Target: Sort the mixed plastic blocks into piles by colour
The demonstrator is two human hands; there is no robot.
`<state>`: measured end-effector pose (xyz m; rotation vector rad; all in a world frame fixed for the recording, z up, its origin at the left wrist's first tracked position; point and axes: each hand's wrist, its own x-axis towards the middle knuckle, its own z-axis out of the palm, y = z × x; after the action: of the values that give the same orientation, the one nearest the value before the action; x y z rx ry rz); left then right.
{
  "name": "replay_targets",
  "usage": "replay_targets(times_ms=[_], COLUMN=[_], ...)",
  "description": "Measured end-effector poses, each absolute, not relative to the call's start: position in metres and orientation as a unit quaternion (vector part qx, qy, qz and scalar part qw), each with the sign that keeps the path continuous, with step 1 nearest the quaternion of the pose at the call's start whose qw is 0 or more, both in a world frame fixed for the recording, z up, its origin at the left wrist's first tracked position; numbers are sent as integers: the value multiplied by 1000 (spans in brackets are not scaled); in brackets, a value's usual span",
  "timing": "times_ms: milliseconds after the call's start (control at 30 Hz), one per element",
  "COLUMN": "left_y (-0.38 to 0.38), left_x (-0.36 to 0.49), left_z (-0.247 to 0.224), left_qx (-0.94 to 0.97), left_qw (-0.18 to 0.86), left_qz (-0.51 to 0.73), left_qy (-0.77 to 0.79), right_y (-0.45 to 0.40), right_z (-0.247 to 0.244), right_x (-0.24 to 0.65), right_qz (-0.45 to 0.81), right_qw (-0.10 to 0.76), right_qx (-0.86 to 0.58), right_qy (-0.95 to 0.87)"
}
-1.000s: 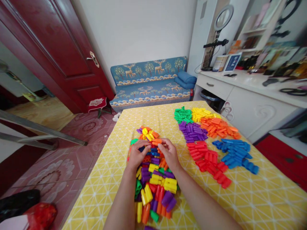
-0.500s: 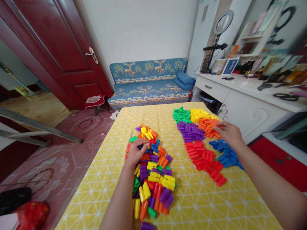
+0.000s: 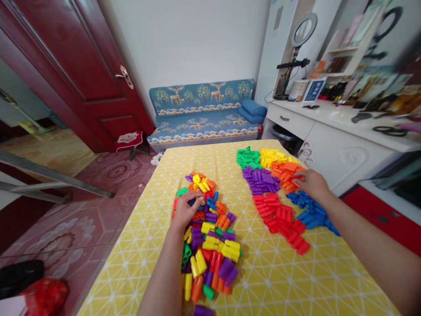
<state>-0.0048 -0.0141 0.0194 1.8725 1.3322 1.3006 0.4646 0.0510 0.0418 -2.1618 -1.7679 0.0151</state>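
My left hand [image 3: 187, 210] is over the far part of a mixed pile of plastic tube-shaped building blocks [image 3: 213, 241], its fingers curled down. A dark blue patch shows by its thumb; whatever the fingertips hold is hidden. My right hand [image 3: 314, 188] hovers at the right edge of the orange blocks [image 3: 285, 174], just above the blue blocks [image 3: 311, 208]. Its thumb and forefinger are slightly apart, and no block shows between them. Beside these lie groups of purple blocks [image 3: 261, 180], red blocks [image 3: 279, 215], green blocks [image 3: 248, 158] and yellow blocks [image 3: 273, 156].
A yellow patterned cloth [image 3: 138, 263] covers the table. Beyond its far edge stands a blue sofa [image 3: 204, 116]. A white dresser [image 3: 348, 145] with bottles and a ring light [image 3: 304, 30] is at the right. A red stool [image 3: 130, 139] stands by the door [image 3: 88, 79].
My right hand has drawn back slightly from the orange blocks, toward the blue ones. My left hand has stayed over the mixed pile. The view has shifted a little.
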Motion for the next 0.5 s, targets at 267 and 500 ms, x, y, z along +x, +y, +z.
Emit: replay_targets(times_ms=[267, 500], left_y=[-15, -14], left_x=[-3, -4], left_z=[21, 18], left_qx=[683, 684], left_qw=[247, 251], left_qz=[484, 481], left_qy=[487, 488], right_y=[43, 37], right_z=[46, 43], right_x=[452, 430], right_qz=[-32, -10], right_qw=[187, 41], right_qx=[-761, -790], right_qy=[-621, -612])
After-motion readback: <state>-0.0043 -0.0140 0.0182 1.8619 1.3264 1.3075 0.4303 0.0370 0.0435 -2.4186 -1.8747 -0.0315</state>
